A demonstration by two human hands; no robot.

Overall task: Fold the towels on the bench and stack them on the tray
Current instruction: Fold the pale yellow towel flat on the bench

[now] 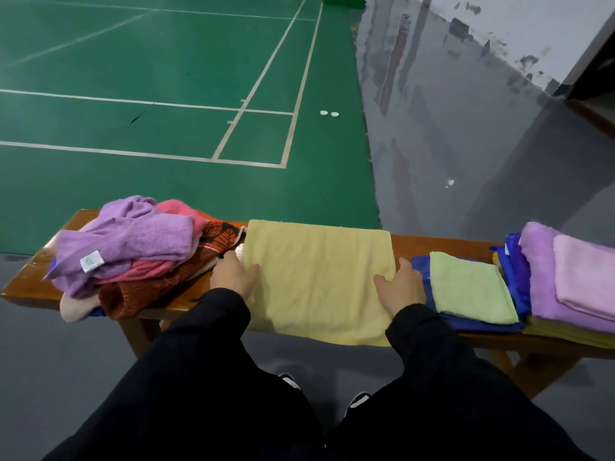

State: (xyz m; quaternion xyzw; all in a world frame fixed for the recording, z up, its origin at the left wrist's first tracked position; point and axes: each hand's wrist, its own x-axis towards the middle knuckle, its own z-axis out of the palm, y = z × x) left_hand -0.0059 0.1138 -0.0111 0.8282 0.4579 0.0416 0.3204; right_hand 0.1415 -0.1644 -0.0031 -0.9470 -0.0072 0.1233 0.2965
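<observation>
Centre frame, on the table (pixel 442 243): yellow towel (pixel 316 281) lies spread flat, near edge hanging over the front. Your left hand (pixel 233 276) rests at its left edge, your right hand (pixel 401 284) at its right edge; fingers on both look straight and flat on the cloth. Left of frame: unfolded pile (pixel 133 257). Right of frame: folded stack (pixel 532 287); tray can't be made out.

Single camera on my head, tilted forward and down, wide-angle, close over the bench (pixel 439 242) that runs 9 to 3 o'clock across the frame, my sleeves entering from 6, green court floor (pixel 166 61) stretching away toward 12, grey floor toward 1 to 3.
</observation>
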